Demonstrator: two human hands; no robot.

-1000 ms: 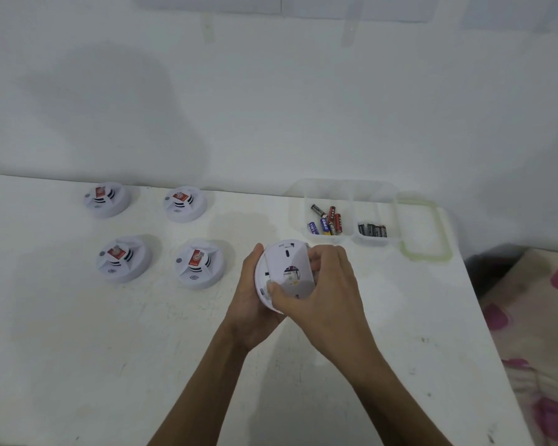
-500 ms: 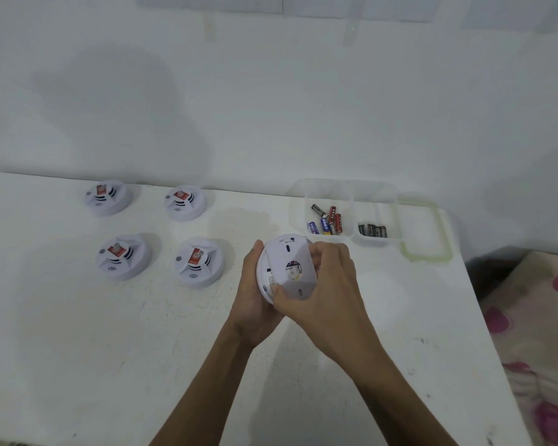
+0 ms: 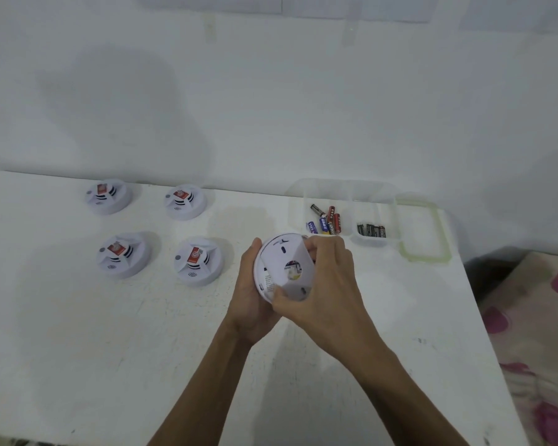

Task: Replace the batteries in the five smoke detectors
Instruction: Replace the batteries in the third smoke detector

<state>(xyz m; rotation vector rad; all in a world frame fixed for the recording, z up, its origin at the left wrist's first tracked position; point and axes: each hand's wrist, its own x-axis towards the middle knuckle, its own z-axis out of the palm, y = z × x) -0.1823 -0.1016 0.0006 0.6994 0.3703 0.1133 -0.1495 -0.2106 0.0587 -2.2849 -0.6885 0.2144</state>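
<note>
I hold a white round smoke detector (image 3: 284, 268) above the white table (image 3: 78, 333), its back plate turned toward me. My left hand (image 3: 248, 294) cups its left rim from below. My right hand (image 3: 326, 284) grips the back plate from the right, thumb at its lower edge. Several other detectors with red stickers lie face up at the left: two at the back (image 3: 108, 196) (image 3: 185, 201) and two nearer (image 3: 123, 255) (image 3: 197, 261). A clear divided box (image 3: 345, 191) behind my hands holds mixed coloured batteries (image 3: 326, 220) and dark batteries (image 3: 371, 230).
The box's lid with a green rim (image 3: 424, 233) lies right of the box by the table's right edge. A white wall rises behind the table. A floral pink fabric (image 3: 541, 333) lies below the table on the right.
The detector has turned a little in my hands, and the small round opening in its back plate sits higher. Both hands stay closed on it. Nothing on the table moved.
</note>
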